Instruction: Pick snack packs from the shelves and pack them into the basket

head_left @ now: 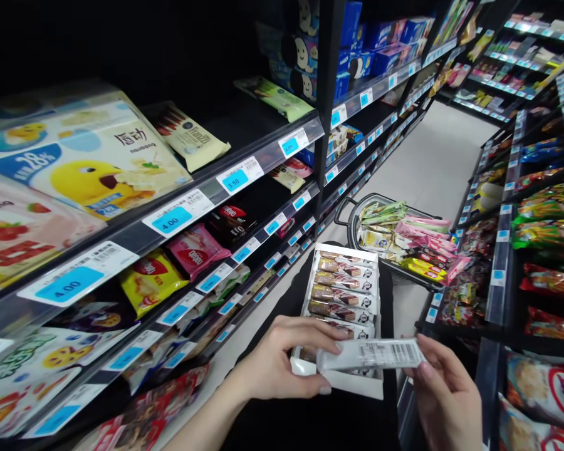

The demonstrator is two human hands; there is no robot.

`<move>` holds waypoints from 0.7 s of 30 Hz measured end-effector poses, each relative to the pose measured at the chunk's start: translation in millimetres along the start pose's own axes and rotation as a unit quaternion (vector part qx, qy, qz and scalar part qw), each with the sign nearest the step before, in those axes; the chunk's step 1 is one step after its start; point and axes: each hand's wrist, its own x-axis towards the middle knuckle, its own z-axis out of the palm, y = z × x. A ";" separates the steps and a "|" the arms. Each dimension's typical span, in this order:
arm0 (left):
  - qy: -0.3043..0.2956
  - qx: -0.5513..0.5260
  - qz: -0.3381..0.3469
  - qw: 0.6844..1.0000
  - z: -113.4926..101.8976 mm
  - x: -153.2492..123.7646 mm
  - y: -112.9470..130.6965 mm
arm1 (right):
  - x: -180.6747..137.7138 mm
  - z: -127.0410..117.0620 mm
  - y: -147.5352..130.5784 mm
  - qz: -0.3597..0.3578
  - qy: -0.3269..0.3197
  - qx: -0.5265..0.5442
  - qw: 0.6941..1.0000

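Note:
A white display box (373, 285) with several brown-and-white wrapped snack bars rests in front of me. My left hand (282, 360) grips its near end, fingers curled over the edge. Between both hands lies a single white wrapped bar (371, 354), barcode side up. My right hand (444, 391) pinches that bar's right end with its fingertips. The bar hovers just over the near end of the box.
Snack shelves (207, 194) with blue price tags line the left side. A black basket (352, 219) heaped with packets stands on the pale aisle floor ahead. More stocked shelves (502, 269) run along the right.

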 end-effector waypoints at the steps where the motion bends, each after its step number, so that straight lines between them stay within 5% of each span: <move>1: 0.003 0.008 -0.003 1.000 0.4 -0.4 0.2 | 0.4 -1.3 1.5 0.002 0.002 -0.001 1.000; 10: 0.061 0.097 0.038 0.993 8.8 -1.4 0.6 | 0.5 -16.8 14.2 -0.012 -0.013 -0.060 0.998; 21: -0.003 0.132 0.065 0.989 7.8 -3.5 -5.6 | -0.1 -25.7 10.6 0.003 -0.032 -0.057 0.998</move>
